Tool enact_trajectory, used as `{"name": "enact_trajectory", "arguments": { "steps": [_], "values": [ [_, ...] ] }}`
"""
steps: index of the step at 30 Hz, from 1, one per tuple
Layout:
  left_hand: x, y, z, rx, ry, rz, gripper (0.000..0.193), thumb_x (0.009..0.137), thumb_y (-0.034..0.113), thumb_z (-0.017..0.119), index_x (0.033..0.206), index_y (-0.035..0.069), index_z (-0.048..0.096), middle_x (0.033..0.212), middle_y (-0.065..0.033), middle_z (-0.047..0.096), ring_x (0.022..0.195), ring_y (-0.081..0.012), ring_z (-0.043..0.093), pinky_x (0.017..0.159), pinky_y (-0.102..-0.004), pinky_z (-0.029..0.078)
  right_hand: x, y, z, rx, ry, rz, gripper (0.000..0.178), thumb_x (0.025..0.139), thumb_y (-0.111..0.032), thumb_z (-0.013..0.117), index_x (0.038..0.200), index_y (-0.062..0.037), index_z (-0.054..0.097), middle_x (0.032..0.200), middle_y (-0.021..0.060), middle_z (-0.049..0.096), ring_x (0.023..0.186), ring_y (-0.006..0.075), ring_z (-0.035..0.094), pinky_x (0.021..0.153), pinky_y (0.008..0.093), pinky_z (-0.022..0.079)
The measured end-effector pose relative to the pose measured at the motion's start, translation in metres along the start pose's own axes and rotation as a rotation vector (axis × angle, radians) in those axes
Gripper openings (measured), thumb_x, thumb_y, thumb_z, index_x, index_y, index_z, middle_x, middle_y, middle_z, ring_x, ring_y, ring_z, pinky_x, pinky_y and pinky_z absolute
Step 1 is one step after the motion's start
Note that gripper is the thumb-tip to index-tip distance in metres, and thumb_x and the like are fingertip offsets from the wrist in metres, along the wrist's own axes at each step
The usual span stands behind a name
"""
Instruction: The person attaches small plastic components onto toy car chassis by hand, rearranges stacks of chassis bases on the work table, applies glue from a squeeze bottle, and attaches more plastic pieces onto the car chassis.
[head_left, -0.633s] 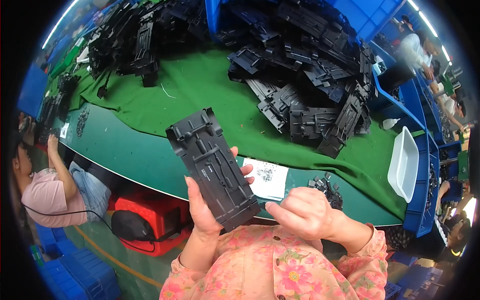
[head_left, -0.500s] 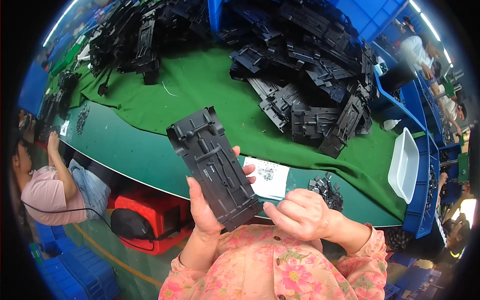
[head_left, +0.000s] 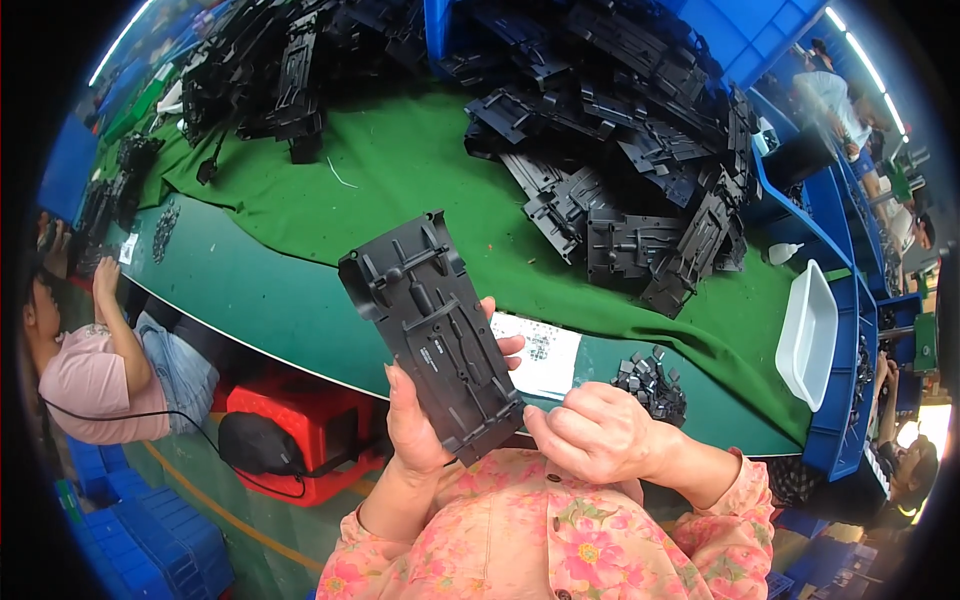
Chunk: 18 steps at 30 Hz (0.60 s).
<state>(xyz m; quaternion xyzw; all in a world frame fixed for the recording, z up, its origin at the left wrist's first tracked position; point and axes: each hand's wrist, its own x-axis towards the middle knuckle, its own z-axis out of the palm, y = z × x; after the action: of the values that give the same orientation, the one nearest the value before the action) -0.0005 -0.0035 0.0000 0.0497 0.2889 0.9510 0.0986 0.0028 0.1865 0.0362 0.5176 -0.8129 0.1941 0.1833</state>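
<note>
My left hand grips a black molded plastic chassis plate by its lower end, thumb along the left edge and fingertips showing past the right edge. The plate is tilted, its ribbed face toward me. Close by its lower right corner, my right hand is closed with curled fingers and the thumb pressed in. Whatever it may be pinching is hidden. Beyond the hands lies a white printed sheet. A small heap of black plastic pieces sits to the right of that sheet.
Piles of similar black plates and other black parts cover the far side of the green cloth. A white tray stands at right beside blue bins. At left, a person in pink sits near a red crate.
The plate in my left hand has shifted slightly right and turned a little. My right hand stays closed near its lower corner, with barely any movement.
</note>
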Motion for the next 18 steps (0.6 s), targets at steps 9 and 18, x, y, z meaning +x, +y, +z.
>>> {"name": "enact_trajectory", "arguments": {
  "steps": [9, 18],
  "values": [
    [-0.004, -0.002, 0.007, -0.051, 0.078, 0.007, 0.087, 0.085, 0.066, 0.041, 0.143, 0.004, 0.021, 0.141, -0.0168, 0.036, 0.107, -0.0313, 0.057, 0.086, -0.0420, 0.051, -0.004, 0.001, -0.003, 0.021, 0.005, 0.007, 0.032, 0.065, -0.009, 0.062, 0.095, 0.0030, 0.062, 0.065, -0.0008, 0.041, 0.054, 0.0123, 0.043, 0.048, 0.0251, 0.039],
    [-0.006, 0.000, -0.017, -0.079, 0.192, 0.086, 0.073, 0.093, 0.059, 0.028, 0.144, 0.008, 0.019, 0.142, -0.0178, 0.033, 0.107, -0.0325, 0.056, 0.088, -0.0468, 0.049, -0.104, 0.035, -0.052, 0.135, 0.075, 1.026, 0.011, 0.077, -0.003, 0.065, 0.088, -0.0015, 0.065, 0.079, 0.0109, 0.061, 0.070, 0.0241, 0.059, 0.062, 0.0310, 0.048]
  ]
}}
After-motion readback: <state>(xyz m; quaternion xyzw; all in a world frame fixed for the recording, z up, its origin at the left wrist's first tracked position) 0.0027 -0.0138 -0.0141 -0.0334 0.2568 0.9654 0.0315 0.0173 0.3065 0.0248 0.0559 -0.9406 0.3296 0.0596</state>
